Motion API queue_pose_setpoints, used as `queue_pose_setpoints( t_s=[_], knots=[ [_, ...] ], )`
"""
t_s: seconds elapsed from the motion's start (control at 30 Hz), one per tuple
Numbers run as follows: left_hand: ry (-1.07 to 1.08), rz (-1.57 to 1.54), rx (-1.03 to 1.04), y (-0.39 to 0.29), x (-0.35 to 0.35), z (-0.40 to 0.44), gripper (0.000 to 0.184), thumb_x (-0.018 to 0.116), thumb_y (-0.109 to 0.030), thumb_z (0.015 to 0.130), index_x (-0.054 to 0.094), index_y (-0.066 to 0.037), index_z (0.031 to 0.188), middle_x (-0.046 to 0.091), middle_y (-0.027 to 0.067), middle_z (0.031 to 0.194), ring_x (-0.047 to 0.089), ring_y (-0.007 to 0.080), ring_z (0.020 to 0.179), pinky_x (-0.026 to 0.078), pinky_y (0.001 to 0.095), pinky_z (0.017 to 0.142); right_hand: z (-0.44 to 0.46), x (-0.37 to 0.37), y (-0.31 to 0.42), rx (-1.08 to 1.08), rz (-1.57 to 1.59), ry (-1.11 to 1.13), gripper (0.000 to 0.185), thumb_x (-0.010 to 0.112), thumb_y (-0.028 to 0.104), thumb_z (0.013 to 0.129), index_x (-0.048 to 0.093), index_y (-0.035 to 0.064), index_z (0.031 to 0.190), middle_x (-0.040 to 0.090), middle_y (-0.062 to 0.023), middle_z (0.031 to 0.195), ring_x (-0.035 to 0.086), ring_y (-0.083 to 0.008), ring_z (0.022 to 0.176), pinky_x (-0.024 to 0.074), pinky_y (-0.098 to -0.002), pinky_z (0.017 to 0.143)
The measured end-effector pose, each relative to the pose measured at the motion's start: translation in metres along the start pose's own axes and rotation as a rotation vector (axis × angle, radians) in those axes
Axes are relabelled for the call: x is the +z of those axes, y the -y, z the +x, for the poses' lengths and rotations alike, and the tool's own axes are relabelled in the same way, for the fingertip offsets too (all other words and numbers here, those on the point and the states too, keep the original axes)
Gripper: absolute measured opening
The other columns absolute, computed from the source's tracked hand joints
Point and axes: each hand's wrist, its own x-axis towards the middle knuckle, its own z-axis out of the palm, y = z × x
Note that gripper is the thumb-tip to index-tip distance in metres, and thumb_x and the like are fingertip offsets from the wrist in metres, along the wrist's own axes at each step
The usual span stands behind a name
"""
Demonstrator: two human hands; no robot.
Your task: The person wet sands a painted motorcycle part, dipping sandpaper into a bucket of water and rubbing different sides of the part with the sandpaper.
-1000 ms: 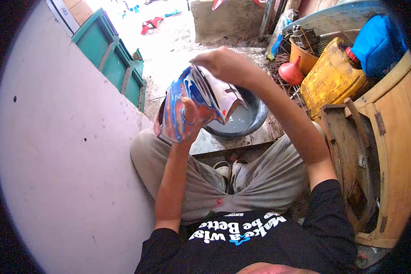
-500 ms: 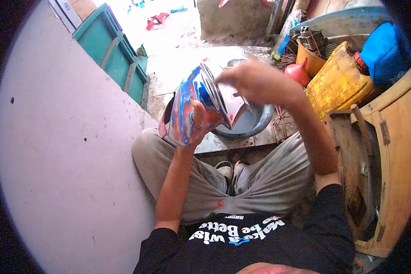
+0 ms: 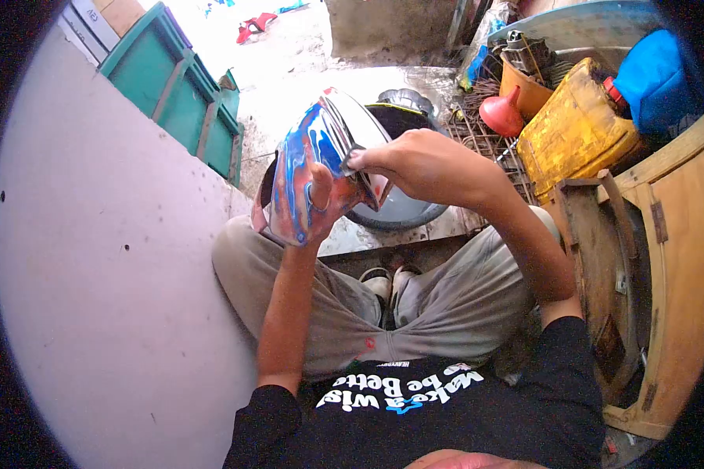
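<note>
My left hand (image 3: pixel 309 199) is wrapped around a glossy curved shell (image 3: pixel 352 117) in blue, white and red, tilted above my left knee. Blue and reddish streaks cover that hand, and its thumb shows at the near side. My right hand (image 3: pixel 422 164) pinches a small dark pad (image 3: pixel 353 159) against the shell's striped edge; its exact kind is too small to make out. Below and behind the shell stands a dark basin (image 3: pixel 426 221) with greyish liquid, partly hidden by the shell and my right hand.
To the left runs a pale wall (image 3: pixel 117 273), with a green panel (image 3: pixel 164 86) beyond it. At the right are a yellow jerrycan (image 3: pixel 579 129), a red funnel (image 3: pixel 502 113), a blue bag (image 3: pixel 661 86) and a wooden frame (image 3: pixel 673 273).
My right hand has come down and left onto the shell, bringing the dark pad against its edge. The whole view has shifted slightly; my left hand keeps its hold.
</note>
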Motion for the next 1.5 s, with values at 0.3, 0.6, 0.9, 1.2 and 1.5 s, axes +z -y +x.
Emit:
queue_pose_setpoints(
  t_s=[0.3, 0.6, 0.9, 1.2, 1.5],
  knots=[
    [0.090, -0.116, -0.065, 0.060, 0.001, -0.005, 0.080, 0.068, -0.046, 0.095, 0.034, -0.008, 0.157, 0.057, 0.0245, 0.137, 0.061, 0.0382, 0.118, 0.050, 0.0513, 0.101, 0.002, -0.024, -0.011, 0.067, 0.151, -0.391, 0.030, 0.059, 0.012, 0.099, 0.069, 0.0075, 0.127, 0.072, -0.0238, 0.101, 0.073, -0.0387, 0.091, 0.0569, -0.0434, 0.078],
    [-0.249, 0.697, 0.804, 0.012, -0.004, 0.014, 0.110, 0.084, -0.048, 0.084, 0.017, -0.021, 0.167, 0.060, 0.0239, 0.130, 0.065, 0.0429, 0.100, 0.056, 0.0507, 0.082, -0.003, 0.014, 0.008, 0.059, -0.017, -0.161, 0.035, 0.056, 0.011, 0.096, 0.066, 0.0053, 0.128, 0.073, -0.0228, 0.097, 0.074, -0.0381, 0.083, 0.0574, -0.0454, 0.074],
    [-0.170, 0.591, 0.497, 0.018, -0.008, 0.011, 0.080, 0.086, -0.041, 0.081, 0.044, -0.019, 0.146, 0.064, 0.0233, 0.116, 0.063, 0.0430, 0.092, 0.053, 0.0522, 0.079, -0.028, -0.028, 0.012, 0.118, 0.172, 0.021, 0.023, 0.058, 0.011, 0.101, 0.074, 0.0072, 0.118, 0.073, -0.0224, 0.093, 0.075, -0.0333, 0.086, 0.0567, -0.0416, 0.078],
    [0.147, -0.353, -0.046, -0.015, 0.004, 0.001, 0.091, 0.064, -0.064, 0.087, 0.028, -0.012, 0.153, 0.052, 0.0199, 0.140, 0.055, 0.0373, 0.121, 0.053, 0.0515, 0.095, 0.004, 0.043, -0.016, -0.070, -0.003, -0.405, 0.036, 0.060, 0.005, 0.095, 0.066, 0.0064, 0.131, 0.071, -0.0211, 0.122, 0.071, -0.0368, 0.111, 0.0565, -0.0414, 0.095],
    [-0.075, -0.054, 0.117, 0.004, 0.005, -0.003, 0.096, 0.054, -0.066, 0.097, 0.016, -0.003, 0.160, 0.044, 0.0259, 0.151, 0.053, 0.0398, 0.132, 0.051, 0.0523, 0.106, 0.004, 0.048, 0.007, -0.135, -0.110, -0.486, 0.034, 0.064, 0.013, 0.093, 0.070, 0.0066, 0.126, 0.073, -0.0194, 0.115, 0.073, -0.0338, 0.101, 0.0601, -0.0419, 0.086]
  ],
)
